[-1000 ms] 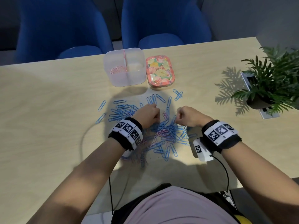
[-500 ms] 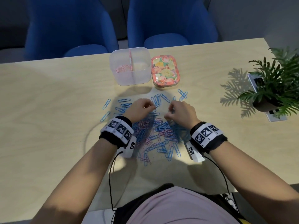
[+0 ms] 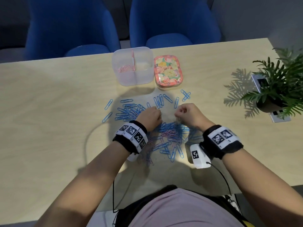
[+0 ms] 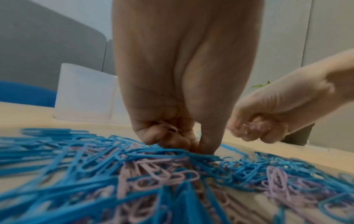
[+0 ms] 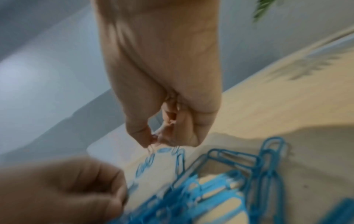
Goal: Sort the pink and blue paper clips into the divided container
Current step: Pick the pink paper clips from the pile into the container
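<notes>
The mixed pile of paper clips lies nearest on the counter. Over it, the left hand and right hand each hold pink clips in curled fingers. Next, probably, carry them to the divided container, left compartment

A light wood-grain table spans the head view from left to right. Beyond its far edge stand two blue upholstered chairs, side by side, seats tucked close to the table. Behind them runs a grey wall; the left wrist view shows it as grey panels. On the table's right end sits a potted green plant in a dark pot, just beside a white power socket plate. Light falls from the right, casting a sharp leaf shadow leftward onto the tabletop.
</notes>
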Action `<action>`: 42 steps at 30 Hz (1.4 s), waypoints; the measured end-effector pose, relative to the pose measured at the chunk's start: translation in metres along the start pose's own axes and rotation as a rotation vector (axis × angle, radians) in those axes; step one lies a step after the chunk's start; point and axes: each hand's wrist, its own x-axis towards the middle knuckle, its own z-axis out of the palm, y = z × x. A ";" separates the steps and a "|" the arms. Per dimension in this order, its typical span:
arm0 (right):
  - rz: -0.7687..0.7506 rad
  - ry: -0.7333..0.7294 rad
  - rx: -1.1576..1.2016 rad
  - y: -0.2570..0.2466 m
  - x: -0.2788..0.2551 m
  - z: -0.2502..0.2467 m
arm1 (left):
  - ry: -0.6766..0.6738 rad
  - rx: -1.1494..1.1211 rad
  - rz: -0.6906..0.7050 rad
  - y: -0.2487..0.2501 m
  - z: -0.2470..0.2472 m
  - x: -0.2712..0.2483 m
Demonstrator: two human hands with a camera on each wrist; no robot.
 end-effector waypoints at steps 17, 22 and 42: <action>-0.202 -0.103 -0.489 -0.003 -0.025 0.023 | -0.204 -1.459 -0.448 -0.013 -0.022 -0.014; -0.209 0.034 -0.498 -0.006 -0.005 0.004 | -0.232 -1.501 -0.428 -0.008 -0.023 -0.021; -0.071 -0.108 0.033 0.026 -0.026 -0.021 | -0.038 -0.680 -0.104 0.002 -0.004 -0.030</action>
